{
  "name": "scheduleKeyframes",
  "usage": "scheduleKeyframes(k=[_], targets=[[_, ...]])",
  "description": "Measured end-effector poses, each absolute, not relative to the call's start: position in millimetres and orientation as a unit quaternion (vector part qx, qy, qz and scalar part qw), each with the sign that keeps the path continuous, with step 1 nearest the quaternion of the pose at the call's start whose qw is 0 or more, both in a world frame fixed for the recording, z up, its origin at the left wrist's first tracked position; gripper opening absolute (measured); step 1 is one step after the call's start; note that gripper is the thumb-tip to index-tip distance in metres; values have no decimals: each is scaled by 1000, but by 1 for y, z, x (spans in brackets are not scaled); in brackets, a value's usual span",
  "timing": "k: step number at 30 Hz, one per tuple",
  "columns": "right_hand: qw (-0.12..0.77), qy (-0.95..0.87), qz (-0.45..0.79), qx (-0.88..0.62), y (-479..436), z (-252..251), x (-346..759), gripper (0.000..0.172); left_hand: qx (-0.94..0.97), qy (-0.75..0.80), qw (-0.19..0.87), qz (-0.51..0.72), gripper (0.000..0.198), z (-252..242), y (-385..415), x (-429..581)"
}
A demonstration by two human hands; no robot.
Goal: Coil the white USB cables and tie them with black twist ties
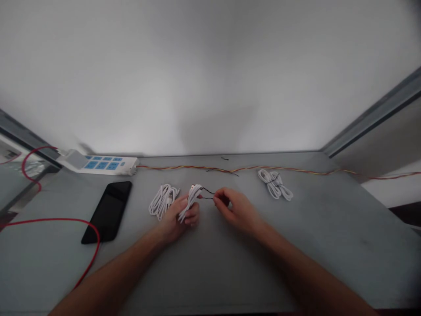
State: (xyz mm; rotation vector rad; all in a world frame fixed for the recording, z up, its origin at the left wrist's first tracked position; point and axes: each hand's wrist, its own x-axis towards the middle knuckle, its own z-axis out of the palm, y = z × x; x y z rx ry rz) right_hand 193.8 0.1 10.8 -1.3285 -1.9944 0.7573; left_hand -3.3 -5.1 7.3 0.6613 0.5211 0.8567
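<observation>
My left hand (177,217) is closed round a bundled white cable (191,198) held just above the grey table (210,263). A thin black twist tie (207,194) runs from the bundle to my right hand (235,208), whose fingertips pinch the tie's end. Just left of my left hand lies another coiled white cable (162,199), loose on the table. A third white cable bundle (275,184), with a black tie round it, lies to the right, beyond my right hand.
A black phone (108,210) lies face up at the left. Behind it is a white power strip (101,163) with blue sockets. A red cable (66,221) loops along the left side. A twisted red-yellow wire (263,169) and loose black ties (224,158) run along the wall.
</observation>
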Motion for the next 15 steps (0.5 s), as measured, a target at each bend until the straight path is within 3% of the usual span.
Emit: scheduleKeyframes(k=[4,8,11,15], targets=[[307,-726,319,-527,5,10,197,15,350,305,770,438,36,2,-4,-1],[315,-708,346,-530,9,10,202,16,415,451,626,483,28,-3,-3,3],[323,-696,364,-529,9,12,202,15,488,518,530,461,24,-4,-3,4],[331,-684,383,-525,8,15,202,16,536,550,480,424,26,-3,-5,1]])
